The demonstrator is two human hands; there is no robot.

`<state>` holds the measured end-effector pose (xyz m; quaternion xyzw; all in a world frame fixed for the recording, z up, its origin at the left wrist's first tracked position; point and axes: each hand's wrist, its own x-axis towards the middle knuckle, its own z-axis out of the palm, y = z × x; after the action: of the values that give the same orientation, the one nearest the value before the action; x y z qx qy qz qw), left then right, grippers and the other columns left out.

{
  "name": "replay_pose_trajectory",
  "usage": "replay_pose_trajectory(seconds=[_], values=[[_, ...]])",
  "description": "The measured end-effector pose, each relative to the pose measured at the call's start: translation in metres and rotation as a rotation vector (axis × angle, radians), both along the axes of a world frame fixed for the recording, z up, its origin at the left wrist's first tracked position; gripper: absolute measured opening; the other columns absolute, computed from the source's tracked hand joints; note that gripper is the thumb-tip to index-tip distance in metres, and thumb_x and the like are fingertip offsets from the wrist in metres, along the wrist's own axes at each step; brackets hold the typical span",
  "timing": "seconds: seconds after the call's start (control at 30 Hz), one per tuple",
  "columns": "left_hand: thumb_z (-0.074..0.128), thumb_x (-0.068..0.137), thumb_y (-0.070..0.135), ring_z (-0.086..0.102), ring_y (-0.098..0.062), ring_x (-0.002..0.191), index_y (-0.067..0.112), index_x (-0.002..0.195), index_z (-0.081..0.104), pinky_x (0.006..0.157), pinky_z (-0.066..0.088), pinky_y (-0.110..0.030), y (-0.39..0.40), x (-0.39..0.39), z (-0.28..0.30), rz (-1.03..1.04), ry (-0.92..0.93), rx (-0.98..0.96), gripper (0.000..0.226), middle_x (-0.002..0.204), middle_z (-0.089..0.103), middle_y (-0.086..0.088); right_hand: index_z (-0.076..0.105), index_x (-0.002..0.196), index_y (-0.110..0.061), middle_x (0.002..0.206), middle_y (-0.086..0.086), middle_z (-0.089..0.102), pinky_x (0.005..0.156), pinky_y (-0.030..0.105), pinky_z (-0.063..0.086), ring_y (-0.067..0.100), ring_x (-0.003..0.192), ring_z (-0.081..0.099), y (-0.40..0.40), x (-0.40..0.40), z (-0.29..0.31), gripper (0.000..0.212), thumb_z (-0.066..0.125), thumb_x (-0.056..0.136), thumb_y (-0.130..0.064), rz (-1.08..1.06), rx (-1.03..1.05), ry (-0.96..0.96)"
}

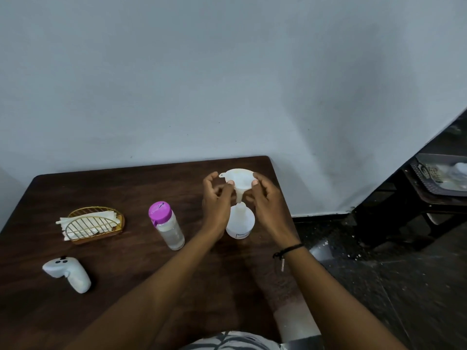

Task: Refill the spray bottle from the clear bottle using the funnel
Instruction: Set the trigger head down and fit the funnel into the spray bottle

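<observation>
A white funnel (239,180) stands upright with its spout in the neck of a white spray bottle (240,223), which has no spray head on it and stands near the table's right edge. My left hand (215,198) pinches the funnel's cone from the left. My right hand (265,198) pinches it from the right. The clear bottle (169,228) with a purple cap stands upright to the left of my left forearm, its cap on. The white spray head (67,274) lies on its side at the front left.
A gold wire holder (94,224) with white napkins sits at the left on the dark wooden table (131,269). The wall is just behind the table. The table's right edge drops to a dark floor, with a dark stand (439,178) further right.
</observation>
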<state>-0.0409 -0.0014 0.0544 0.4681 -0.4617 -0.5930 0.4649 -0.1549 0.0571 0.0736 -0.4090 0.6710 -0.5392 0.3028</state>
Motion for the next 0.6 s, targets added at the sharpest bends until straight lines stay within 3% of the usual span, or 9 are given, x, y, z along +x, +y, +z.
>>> replay_pose_trajectory(seconds=[0.1, 0.2, 0.27, 0.4, 0.6], values=[[0.06, 0.091, 0.023, 0.072, -0.022, 0.093, 0.029, 0.132, 0.047, 0.091, 0.056, -0.049, 0.004, -0.001, -0.002, -0.051, -0.056, -0.009, 0.043, 0.095, 0.073, -0.002, 0.043, 0.148, -0.02, 0.142, 0.001, 0.055, 0.094, 0.037, 0.057, 0.017, 0.12, 0.062, 0.004, -0.002, -0.006, 0.046, 0.046, 0.103, -0.033, -0.022, 0.037, -0.036], [0.062, 0.082, 0.036, 0.07, -0.024, 0.099, 0.034, 0.127, 0.05, 0.093, 0.055, -0.052, 0.007, -0.001, -0.001, -0.067, -0.112, -0.005, 0.047, 0.1, 0.073, -0.002, 0.039, 0.15, -0.024, 0.147, -0.001, 0.051, 0.099, 0.042, 0.054, 0.018, 0.126, 0.058, 0.007, -0.002, -0.012, 0.055, 0.046, 0.099, -0.043, -0.045, 0.063, -0.048], [0.061, 0.079, 0.041, 0.069, -0.024, 0.101, 0.038, 0.125, 0.05, 0.093, 0.055, -0.052, 0.009, -0.001, -0.004, -0.069, -0.138, -0.005, 0.048, 0.102, 0.073, -0.001, 0.041, 0.149, -0.024, 0.146, -0.001, 0.052, 0.1, 0.042, 0.053, 0.018, 0.126, 0.058, 0.009, -0.002, -0.014, 0.051, 0.046, 0.101, -0.04, -0.042, 0.076, -0.041], [0.062, 0.086, 0.031, 0.067, -0.018, 0.105, 0.035, 0.126, 0.05, 0.093, 0.055, -0.051, 0.012, 0.003, -0.007, -0.076, -0.173, -0.029, 0.042, 0.107, 0.072, 0.001, 0.047, 0.146, -0.021, 0.141, -0.004, 0.055, 0.102, 0.041, 0.052, 0.018, 0.123, 0.06, 0.014, -0.001, -0.01, 0.044, 0.047, 0.103, -0.029, -0.024, 0.087, -0.011], [0.062, 0.08, 0.036, 0.065, -0.016, 0.108, 0.038, 0.124, 0.049, 0.093, 0.056, -0.048, 0.018, 0.009, -0.012, -0.106, -0.212, -0.018, 0.046, 0.117, 0.069, 0.0, 0.047, 0.146, -0.019, 0.142, -0.001, 0.055, 0.094, 0.028, 0.056, 0.015, 0.115, 0.064, 0.019, -0.001, -0.021, 0.044, 0.048, 0.102, -0.023, -0.024, 0.124, 0.006]])
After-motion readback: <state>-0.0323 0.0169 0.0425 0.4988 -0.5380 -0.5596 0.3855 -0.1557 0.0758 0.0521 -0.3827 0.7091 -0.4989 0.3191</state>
